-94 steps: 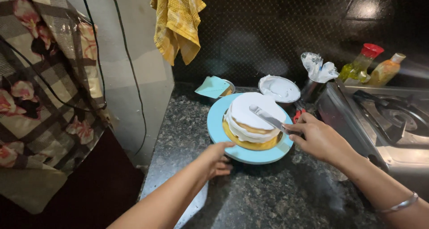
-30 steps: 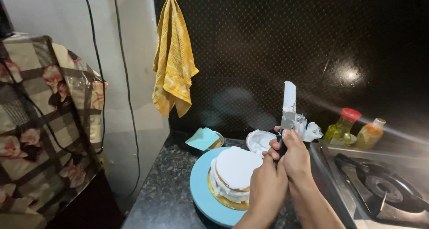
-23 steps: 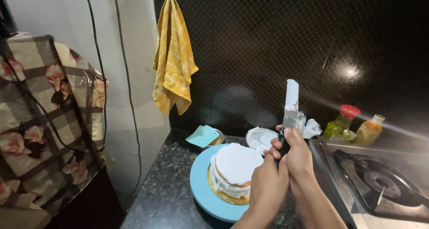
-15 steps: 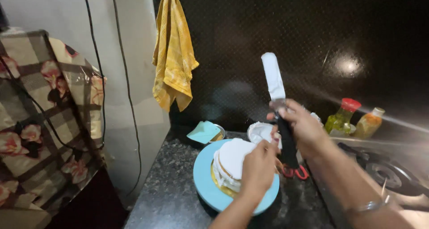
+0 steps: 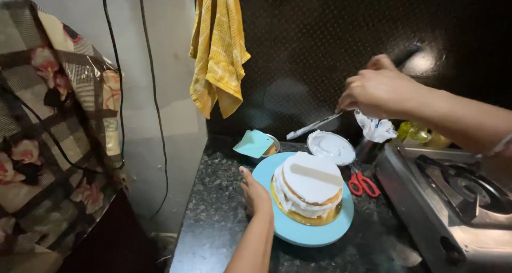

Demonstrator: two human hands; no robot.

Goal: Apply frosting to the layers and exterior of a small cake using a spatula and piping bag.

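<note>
Left hand (image 5: pixel 255 192) lies flat on the dark granite counter (image 5: pixel 213 214), fingers loose, pressed against the left rim of the blue turntable (image 5: pixel 314 231), gripping nothing. On that turntable sits the layered cake (image 5: pixel 308 190), white cream on top and down the sides, golden sponge showing at the base. It sits near the middle, with a band of bare blue all round, widest at the front. Up above, the right hand (image 5: pixel 376 89) is clenched round the dark handle of a palette knife (image 5: pixel 313 127), blade angled down and left, hanging in the air over the white cream bowl (image 5: pixel 330 146) at the back of the counter. Red scissors (image 5: pixel 362 183) lie just right of the turntable, squeezed between it and the steel stove (image 5: pixel 453 209) at the counter's right edge. A teal scraper (image 5: pixel 254 143) rests at the back left, under the yellow towel (image 5: pixel 217 49). Open granite lies along the counter's left edge and at the front left corner.
</note>
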